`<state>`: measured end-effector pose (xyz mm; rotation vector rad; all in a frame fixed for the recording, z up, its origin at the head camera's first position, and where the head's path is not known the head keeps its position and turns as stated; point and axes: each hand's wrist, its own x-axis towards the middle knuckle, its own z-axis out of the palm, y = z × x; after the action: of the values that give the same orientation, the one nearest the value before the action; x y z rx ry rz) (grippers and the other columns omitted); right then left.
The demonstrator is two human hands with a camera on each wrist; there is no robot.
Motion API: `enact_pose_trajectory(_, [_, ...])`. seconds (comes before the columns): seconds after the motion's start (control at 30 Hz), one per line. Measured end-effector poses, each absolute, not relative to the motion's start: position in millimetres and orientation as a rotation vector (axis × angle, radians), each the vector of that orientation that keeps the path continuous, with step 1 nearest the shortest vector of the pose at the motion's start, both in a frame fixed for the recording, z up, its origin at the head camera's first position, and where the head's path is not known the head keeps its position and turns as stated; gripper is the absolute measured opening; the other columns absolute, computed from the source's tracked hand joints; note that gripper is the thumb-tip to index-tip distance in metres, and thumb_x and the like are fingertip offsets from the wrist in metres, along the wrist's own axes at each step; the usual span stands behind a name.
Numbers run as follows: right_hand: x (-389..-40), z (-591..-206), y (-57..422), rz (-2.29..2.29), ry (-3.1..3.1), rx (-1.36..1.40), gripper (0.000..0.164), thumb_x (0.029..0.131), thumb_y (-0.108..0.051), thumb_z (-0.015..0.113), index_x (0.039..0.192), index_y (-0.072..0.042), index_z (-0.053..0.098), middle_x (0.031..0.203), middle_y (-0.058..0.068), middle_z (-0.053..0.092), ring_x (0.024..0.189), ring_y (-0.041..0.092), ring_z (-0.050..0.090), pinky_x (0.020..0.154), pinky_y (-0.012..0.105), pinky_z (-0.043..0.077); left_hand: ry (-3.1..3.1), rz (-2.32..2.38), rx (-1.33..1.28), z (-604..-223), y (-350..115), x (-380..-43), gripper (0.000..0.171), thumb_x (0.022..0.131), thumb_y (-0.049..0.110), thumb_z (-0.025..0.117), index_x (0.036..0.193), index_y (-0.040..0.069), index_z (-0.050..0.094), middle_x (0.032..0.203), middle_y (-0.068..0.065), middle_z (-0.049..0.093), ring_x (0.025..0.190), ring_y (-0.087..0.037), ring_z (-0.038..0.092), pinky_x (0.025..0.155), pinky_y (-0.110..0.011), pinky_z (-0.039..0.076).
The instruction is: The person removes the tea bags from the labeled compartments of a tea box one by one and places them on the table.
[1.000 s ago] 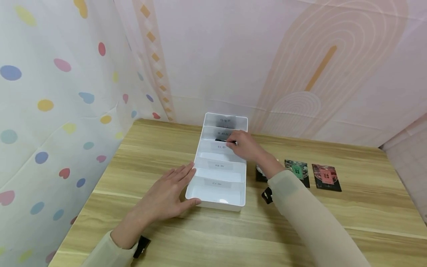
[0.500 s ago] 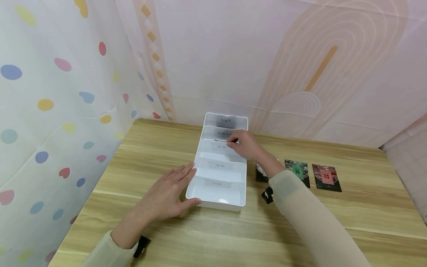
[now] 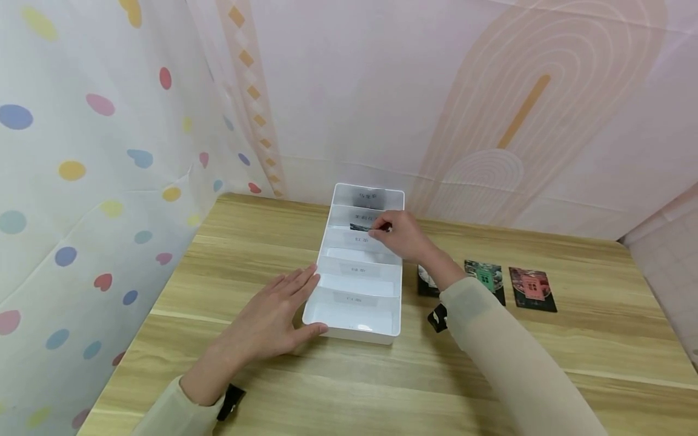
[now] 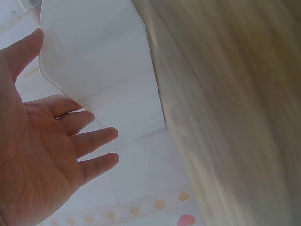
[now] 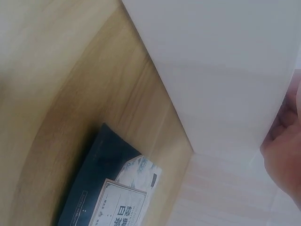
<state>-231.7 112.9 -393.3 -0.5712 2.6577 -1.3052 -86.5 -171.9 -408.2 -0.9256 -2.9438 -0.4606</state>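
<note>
A long white box [image 3: 357, 312] with labelled compartments in a row stands on the wooden table. My right hand [image 3: 402, 235] reaches over its right side and pinches a dark tea packet [image 3: 358, 227] at the second compartment from the back. Only a narrow strip of the packet shows; the rest sits behind the divider and my fingers. My left hand [image 3: 278, 312] lies along the near left corner of the box, fingertips at the side wall and thumb at the front. In the left wrist view its fingers [image 4: 96, 141] are spread and straight beside the white wall.
To the right of the box lie a white-labelled tea packet [image 5: 122, 202], partly behind my right arm in the head view, a green-labelled packet [image 3: 485, 278] and a red-labelled packet [image 3: 533, 289]. A patterned cloth [image 3: 349, 91] hangs behind the table.
The tea packet in my right hand has tilted, from a thin edge half a second ago to a printed strip now. The left hand and the box have stayed put.
</note>
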Motion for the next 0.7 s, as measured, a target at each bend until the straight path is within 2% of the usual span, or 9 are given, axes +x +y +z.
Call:
enact_pose_trajectory(0.5, [-229.8,-388.6,120.8,-1.386,2.717,-0.652,0.009,0.102,-0.005,0.067,0.102,0.001,0.074,0.099,0.012,0.072,0.092,0.026,0.064,0.080,0.037,0.055,-2.925,-0.465,-0.935,-408.7,-170.9,-87.3,0.091,0.094,0.060,0.069,0.155,-0.003,0.047,0.166,-0.016,0.037,0.148,-0.042,0.042,0.123,-0.057,0.033])
enact_pose_trajectory(0.7, [-229.3,-382.8,127.9,-1.379,2.779,-0.715,0.010,0.102,-0.005,0.068,0.106,0.003,0.073,0.099,0.014,0.072,0.088,0.027,0.062,0.077,0.038,0.055,-2.935,-0.459,-0.929,-408.3,-170.9,-87.5,0.090,0.094,0.061,0.068,0.155,-0.003,0.047,0.166,-0.016,0.038,0.148,-0.041,0.041,0.123,-0.057,0.032])
